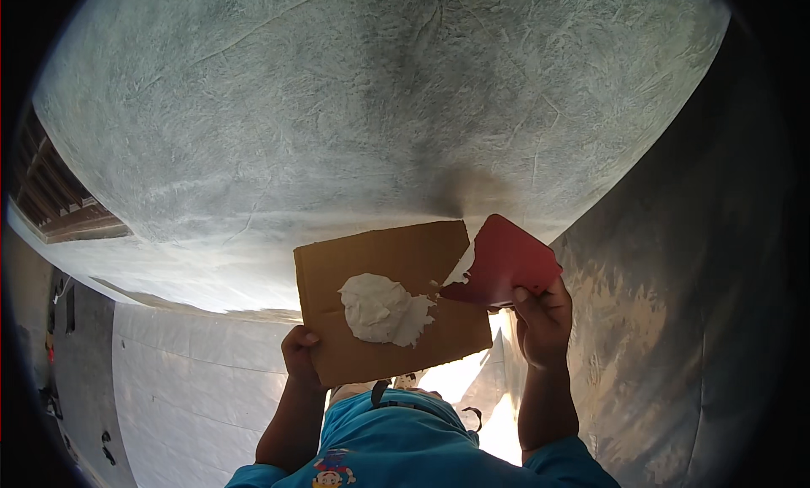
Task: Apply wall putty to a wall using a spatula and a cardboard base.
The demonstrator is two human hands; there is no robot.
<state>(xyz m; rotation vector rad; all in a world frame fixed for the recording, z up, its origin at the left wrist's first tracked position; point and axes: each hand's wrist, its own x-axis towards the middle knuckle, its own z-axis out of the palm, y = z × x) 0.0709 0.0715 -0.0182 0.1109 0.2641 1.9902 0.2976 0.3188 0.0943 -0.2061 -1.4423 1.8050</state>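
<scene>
My left hand (299,353) grips the lower left edge of a brown cardboard sheet (388,245), with the thumb on top. A lump of white putty (375,307) lies on the middle of the cardboard, its right side spread thin and ragged. Between the thumb and fingers of my right hand (547,323) is a flat red putty spreader (513,256). White putty clings along the spreader's left edge, which overlaps the right side of the cardboard in this view. Both things are in front of my waist, close to the wall.
A grey wall (337,108) with streaky skim-coat marks stretches across the far side. At the far left is a brown slatted wooden frame (63,188). A patchy darker surface (629,336) rises at the right. Small dark items (107,447) lie at the lower left.
</scene>
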